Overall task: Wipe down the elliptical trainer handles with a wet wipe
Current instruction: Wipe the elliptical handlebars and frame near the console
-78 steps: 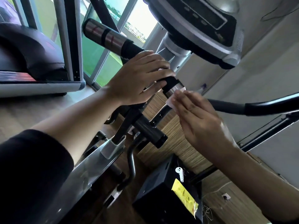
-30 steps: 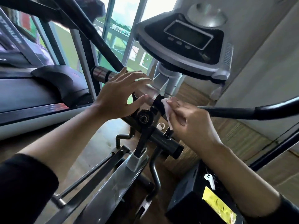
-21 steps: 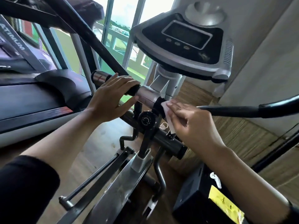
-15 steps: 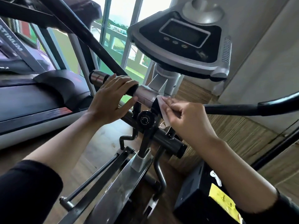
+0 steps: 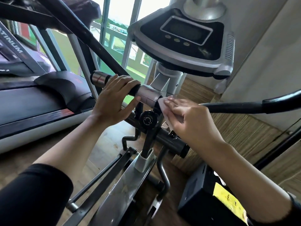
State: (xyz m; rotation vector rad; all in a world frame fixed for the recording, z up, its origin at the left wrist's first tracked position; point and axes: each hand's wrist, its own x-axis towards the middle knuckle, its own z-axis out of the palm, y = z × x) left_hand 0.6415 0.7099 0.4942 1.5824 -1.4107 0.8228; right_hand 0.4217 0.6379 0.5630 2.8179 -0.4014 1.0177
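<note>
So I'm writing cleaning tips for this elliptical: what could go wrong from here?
The wet wipe is pressed by the right hand near the handlebar's centre joint, just above the tension knob, so it might snag there. The left hand covers the left grip, so that part could go unwiped.

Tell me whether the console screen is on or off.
Off, as far as shows: the console screen is a blank dark grey, with no digits or glow, though window light could wash out a faint display.
</note>
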